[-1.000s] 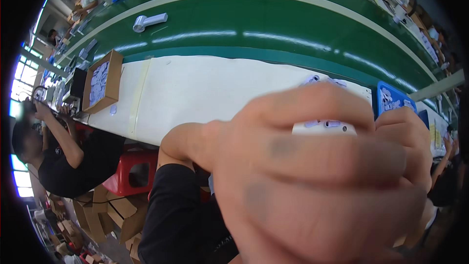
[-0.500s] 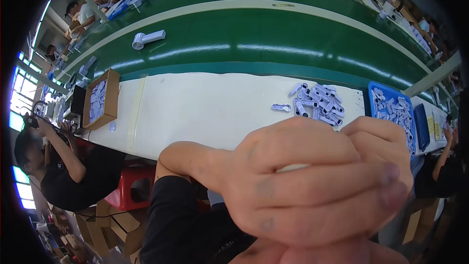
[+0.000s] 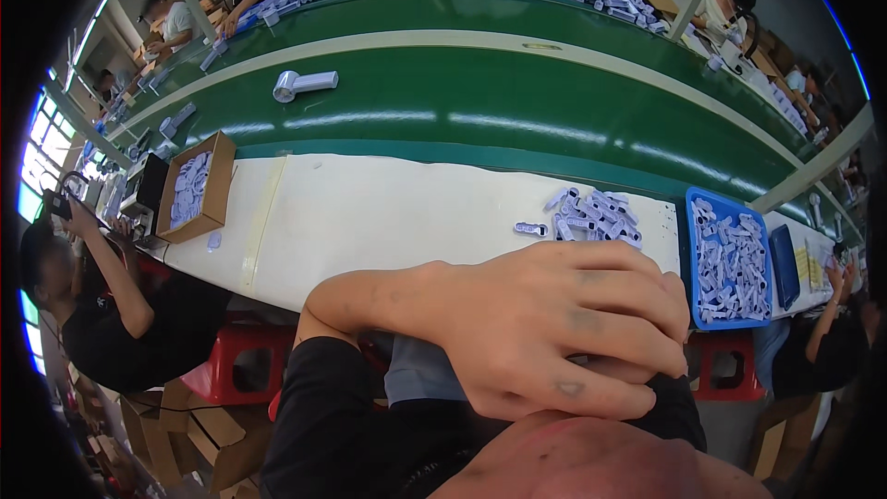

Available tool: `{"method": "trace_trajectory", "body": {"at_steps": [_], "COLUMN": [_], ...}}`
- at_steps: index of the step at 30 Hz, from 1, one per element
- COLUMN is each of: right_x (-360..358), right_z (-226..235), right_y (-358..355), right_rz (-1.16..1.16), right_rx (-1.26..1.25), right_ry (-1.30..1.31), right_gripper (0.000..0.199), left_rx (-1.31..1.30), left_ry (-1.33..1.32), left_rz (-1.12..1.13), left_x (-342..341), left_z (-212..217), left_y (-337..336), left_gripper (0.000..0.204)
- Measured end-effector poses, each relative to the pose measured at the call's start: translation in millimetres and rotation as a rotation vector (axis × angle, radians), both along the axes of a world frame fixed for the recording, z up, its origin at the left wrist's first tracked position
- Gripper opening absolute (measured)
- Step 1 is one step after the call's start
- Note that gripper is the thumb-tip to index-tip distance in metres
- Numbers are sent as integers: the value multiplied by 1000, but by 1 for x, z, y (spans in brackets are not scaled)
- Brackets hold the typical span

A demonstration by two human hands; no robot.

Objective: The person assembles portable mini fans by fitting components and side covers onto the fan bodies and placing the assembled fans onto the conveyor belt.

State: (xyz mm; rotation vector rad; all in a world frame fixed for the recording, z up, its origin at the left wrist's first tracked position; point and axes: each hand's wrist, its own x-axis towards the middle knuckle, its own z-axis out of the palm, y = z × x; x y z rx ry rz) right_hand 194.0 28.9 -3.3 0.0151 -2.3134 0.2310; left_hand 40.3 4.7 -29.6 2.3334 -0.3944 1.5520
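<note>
Close under the head camera, the left hand [image 3: 545, 328] lies across the lower middle of the view with its fingers together and curled over toward the right, covering what is beneath it; whether it grips anything cannot be told. The right hand [image 3: 591, 462] shows only as a blurred patch of skin at the bottom edge, partly under the left fingers, and how far it is open cannot be told either. Both hands sit over the person's lap, in front of the near edge of the white worktable [image 3: 370, 212] and not touching it. Nearest to them on the table lies a loose heap of small pale lilac plastic parts [image 3: 591, 214], with one single part [image 3: 531, 229] lying just left of the heap. To the right of the heap stands a blue tray [image 3: 691, 263] filled with more of the same parts. At the table's left end stands an open cardboard box [image 3: 220, 187] that also holds such parts. Beyond the table runs a green conveyor belt [image 3: 480, 83], and a white handheld device [image 3: 303, 85] lies on it. At the left, a seated person in a black shirt [image 3: 102, 333] raises an arm beside a red stool [image 3: 238, 365].
</note>
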Motion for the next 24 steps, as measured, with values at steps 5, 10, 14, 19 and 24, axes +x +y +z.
{"method": "trace_trajectory", "body": {"at_steps": [5, 10, 14, 19, 24], "right_x": [-6, -6, -8, -8, -7], "right_z": [-4, -4, -8, -11, -13], "right_y": [4, 5, 5, 5, 7], "right_rz": [-19, -52, -66, -86, -119], "right_rx": [-71, -138, -215, -309, -411], "right_ry": [-16, -34, -41, -49, -60], "right_gripper": [11, 11, 11, 11, 11], "left_rx": [5, 1, 11, 5, 50], "left_ry": [-40, -28, -24, -15, 46], "left_rz": [32, 29, 43, 42, 108], "left_x": [0, -2, -3, -4, -10], "left_z": [0, 0, -2, 0, 7], "left_y": [0, 0, 0, -1, 12], "left_gripper": [29, 29, 28, 29, 19]}}
